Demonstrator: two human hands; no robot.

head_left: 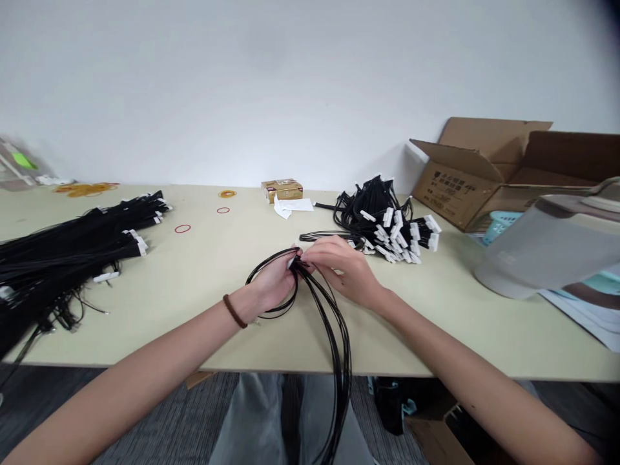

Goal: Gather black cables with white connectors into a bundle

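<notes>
My left hand (pixel 278 280) is closed around a bundle of thin black cables (pixel 334 342) near the middle of the table. Part of the bundle loops about that hand, while the rest hangs over the table's front edge. A bit of white shows between the fingers, perhaps a connector. My right hand (pixel 341 268) pinches at the same bundle from the right side, its fingertips partly hidden. Just behind it lies a heap of coiled black cables (pixel 371 203) with white connectors (pixel 398 229).
Long black cables (pixel 72 236) cover the table's left side. Red rubber bands (pixel 183 228), a small gold box (pixel 282 190) and white paper (pixel 295 205) lie farther back. An open cardboard box (pixel 458 184) and a large grey cup (pixel 537 248) stand at right.
</notes>
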